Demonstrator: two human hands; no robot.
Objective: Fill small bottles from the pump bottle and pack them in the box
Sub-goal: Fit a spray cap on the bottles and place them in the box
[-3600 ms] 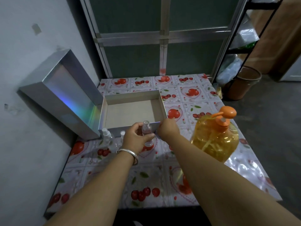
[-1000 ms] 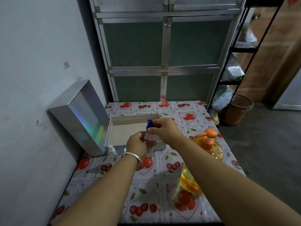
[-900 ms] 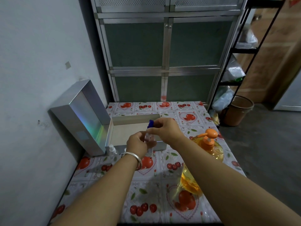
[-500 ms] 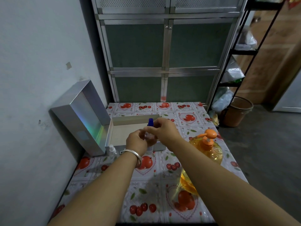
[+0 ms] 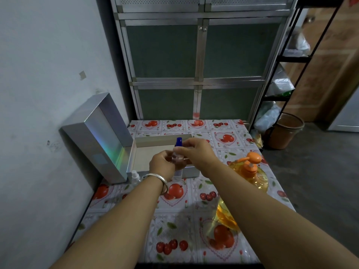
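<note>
From my remote view, a metal cabinet [image 5: 198,61] backs the table [image 5: 174,226], whose fruit-print cloth reaches its far edge. A silver lid [image 5: 99,136] leans on the wall at the table's left edge, touching the open box [image 5: 134,152] beside it. The pump bottle [image 5: 250,171] stands near the right edge, partly hidden by my right forearm. Above the box's near wall, my left hand [image 5: 162,167] grips the small bottle [image 5: 177,159] while my right hand [image 5: 196,152] pinches its blue cap [image 5: 178,142]. Another small bottle [image 5: 135,176] stands at the box's near left corner. A brown bucket [image 5: 285,134] sits on the floor.
</note>
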